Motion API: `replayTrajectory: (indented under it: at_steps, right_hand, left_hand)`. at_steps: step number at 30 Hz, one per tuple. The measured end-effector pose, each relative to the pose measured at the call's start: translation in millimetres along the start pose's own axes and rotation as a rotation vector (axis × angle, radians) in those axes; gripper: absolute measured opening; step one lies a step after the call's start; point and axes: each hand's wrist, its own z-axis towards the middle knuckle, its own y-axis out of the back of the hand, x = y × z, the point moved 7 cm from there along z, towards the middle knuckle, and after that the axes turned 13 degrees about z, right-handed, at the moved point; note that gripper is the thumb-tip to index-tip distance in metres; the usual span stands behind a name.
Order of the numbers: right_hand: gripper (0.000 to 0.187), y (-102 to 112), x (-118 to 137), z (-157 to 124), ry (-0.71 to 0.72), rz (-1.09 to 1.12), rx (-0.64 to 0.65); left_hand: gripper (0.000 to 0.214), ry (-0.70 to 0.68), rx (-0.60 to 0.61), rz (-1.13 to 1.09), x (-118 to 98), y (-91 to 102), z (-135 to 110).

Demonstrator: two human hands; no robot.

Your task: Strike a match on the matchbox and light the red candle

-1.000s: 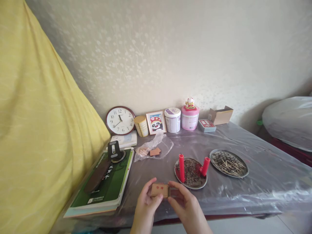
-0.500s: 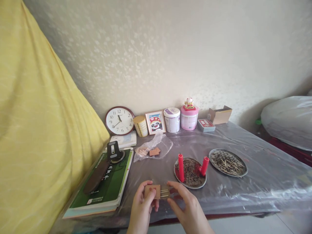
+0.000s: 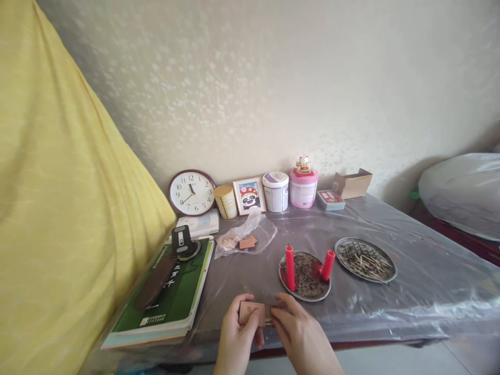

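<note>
Low in the head view, my left hand (image 3: 242, 325) grips a small brown matchbox (image 3: 252, 313), its thumb lying across the printed top. The matchbox's inner tray (image 3: 267, 311) sticks out to the right, partly slid open. My right hand (image 3: 295, 325) is closed at the tray's right end, thumb and fingers pinching there and covering most of it. Whether a match is between those fingers is hidden. Just beyond my hands stands a round metal plate (image 3: 307, 298) bearing a tall red candle (image 3: 289, 268) and a shorter, tilted red candle (image 3: 328, 264), both unlit.
Another metal plate (image 3: 339, 260) on the right holds several matchsticks (image 3: 367, 265). A clear plastic bag (image 3: 267, 232) with matchboxes lies behind. At left is a green book (image 3: 187, 294) with a dark phone stand (image 3: 156, 284). A clock (image 3: 192, 192), tins and a picture frame line the wall.
Both hands and the matchbox have shifted slightly right and down. My right fingers have closed in over the matchbox tray, whose matches were in plain sight before.
</note>
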Motion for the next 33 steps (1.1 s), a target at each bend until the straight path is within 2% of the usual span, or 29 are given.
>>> replayTrajectory:
  at_steps: [7, 13, 17, 20, 22, 26, 29, 33]
  right_hand:
    - [0.023, -2, -1, -1, -0.023, -0.041, 0.064]
    - [0.022, -1, 1, -1, 0.006, -0.003, 0.019]
    - [0.021, 10, -2, 1, 0.006, 0.024, -0.034]
    - [0.017, 22, -7, 1, -0.068, 0.141, -0.127]
    - [0.016, 22, -9, 0, -0.128, 0.274, -0.16]
    - [0.021, 6, -2, -1, -0.163, 0.5, -0.092]
    - [0.023, 2, -1, -2, -0.178, 0.544, -0.099]
    - [0.024, 10, -9, -2, -0.21, 0.564, -0.174]
  left_hand:
    - [0.023, -0.01, 0.023, 0.03, 6, -3.8, -1]
    - [0.025, 0.018, 0.046, -0.023, 7, -4.8, 0]
    - [0.025, 0.044, -0.014, -0.13, 13, 8.2, 7]
    - [0.023, 0.043, -0.049, -0.176, 16, 16.8, 12]
    - [0.025, 0.045, -0.043, -0.199, 17, 15.2, 11]
    - [0.029, 0.044, 0.052, -0.219, 14, -2.1, 3]
    - [0.025, 0.008, 0.075, -0.208, 7, -5.8, -1]
    - [0.024, -0.04, 0.07, -0.09, -1, -0.4, -1]
